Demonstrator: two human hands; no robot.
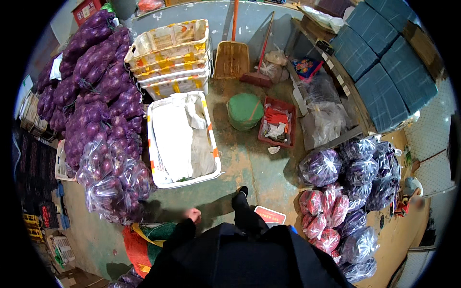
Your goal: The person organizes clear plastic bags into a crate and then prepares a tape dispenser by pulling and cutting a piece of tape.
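Observation:
My left hand hangs low in front of my body, its fingers curled in, and I see nothing in it. It is nearest to an orange and green woven sack with yellow straps on the floor. My right hand is out of view. Ahead of the left hand lies a white plastic crate with orange marks, lined with white sheeting. To its left, clear plastic bags of purple onions lean against a tall heap of purple mesh sacks of onions.
Stacked white crates, a wooden-bladed shovel and a red broom stand by the far wall. A green bundle sits beside a red bin. At right are filled clear bags and blue blocks.

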